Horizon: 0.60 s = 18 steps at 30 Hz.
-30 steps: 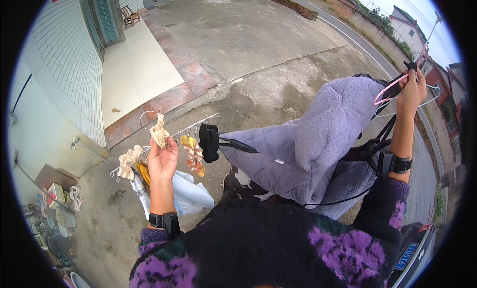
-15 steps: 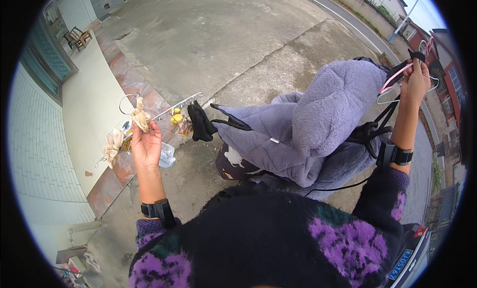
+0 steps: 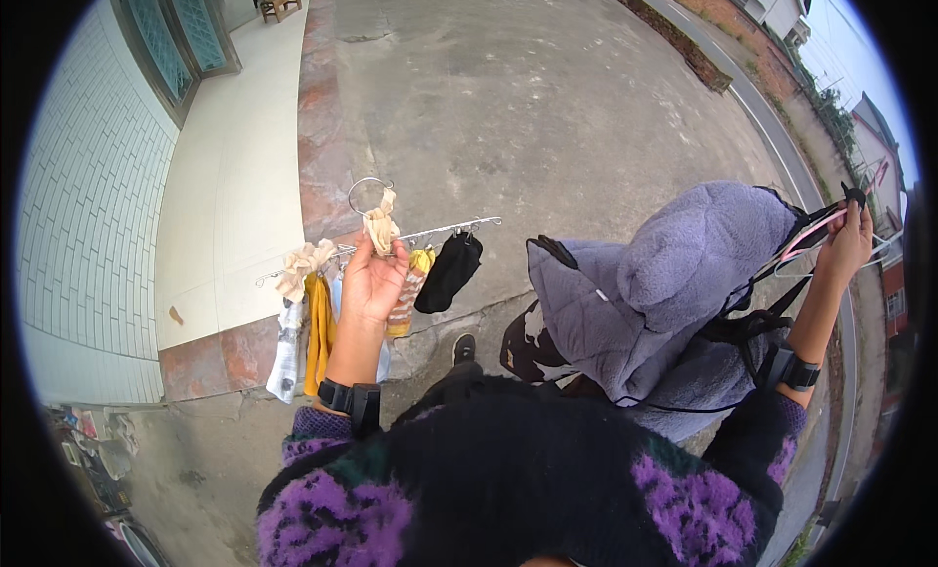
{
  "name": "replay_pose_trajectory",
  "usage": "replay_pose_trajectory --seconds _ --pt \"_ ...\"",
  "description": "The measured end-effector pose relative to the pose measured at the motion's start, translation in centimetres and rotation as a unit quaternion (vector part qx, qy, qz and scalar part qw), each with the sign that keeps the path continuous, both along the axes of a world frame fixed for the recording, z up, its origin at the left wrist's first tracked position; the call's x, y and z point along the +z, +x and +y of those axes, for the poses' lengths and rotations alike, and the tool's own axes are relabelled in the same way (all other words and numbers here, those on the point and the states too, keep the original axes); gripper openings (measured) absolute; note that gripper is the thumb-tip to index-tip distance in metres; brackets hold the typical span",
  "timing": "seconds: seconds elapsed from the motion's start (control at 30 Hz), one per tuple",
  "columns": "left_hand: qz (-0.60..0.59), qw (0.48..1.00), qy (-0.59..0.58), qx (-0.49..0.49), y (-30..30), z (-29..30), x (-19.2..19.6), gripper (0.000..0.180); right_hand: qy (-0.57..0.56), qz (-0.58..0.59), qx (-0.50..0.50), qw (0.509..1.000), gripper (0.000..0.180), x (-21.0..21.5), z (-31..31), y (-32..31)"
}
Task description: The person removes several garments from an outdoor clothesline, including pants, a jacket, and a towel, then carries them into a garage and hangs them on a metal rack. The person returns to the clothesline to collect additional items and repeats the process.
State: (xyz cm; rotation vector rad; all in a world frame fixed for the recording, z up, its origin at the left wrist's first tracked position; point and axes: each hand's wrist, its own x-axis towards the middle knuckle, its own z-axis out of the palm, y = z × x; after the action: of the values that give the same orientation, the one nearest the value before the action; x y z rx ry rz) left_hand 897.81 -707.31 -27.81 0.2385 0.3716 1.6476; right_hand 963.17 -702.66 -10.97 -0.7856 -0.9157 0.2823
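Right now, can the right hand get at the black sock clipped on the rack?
Probably not: the right hand is full, gripping hangers far to the right, with the grey fleece jacket hanging between it and the black sock.

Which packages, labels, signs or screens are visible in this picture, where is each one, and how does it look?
Small white label: sewn on the grey-purple fleece jacket, near its dark collar; a short pale strip.
Coloured packages: lower left on the ground by the tiled wall; small, blurred, mixed colours.
No signs or screens can be made out.
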Motion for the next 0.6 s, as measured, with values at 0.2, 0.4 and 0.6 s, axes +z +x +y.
replay_pose_trajectory --seconds 0.2,0.4,0.6 --pt "-0.002 0.999 0.004 -0.039 -0.8 9.1 1.5 0.018 0.005 0.016 -0.110 0.994 0.019 0.4 4.7 0.4" --pt "-0.012 0.998 -0.054 0.027 -0.5 10.8 2.5 0.020 0.016 0.005 -0.067 0.998 0.013 3.9 6.0 -1.4" --pt "-0.011 0.999 -0.012 0.036 -2.4 4.6 6.6 0.021 -0.005 0.037 0.035 0.999 0.019 10.6 3.4 -8.0"
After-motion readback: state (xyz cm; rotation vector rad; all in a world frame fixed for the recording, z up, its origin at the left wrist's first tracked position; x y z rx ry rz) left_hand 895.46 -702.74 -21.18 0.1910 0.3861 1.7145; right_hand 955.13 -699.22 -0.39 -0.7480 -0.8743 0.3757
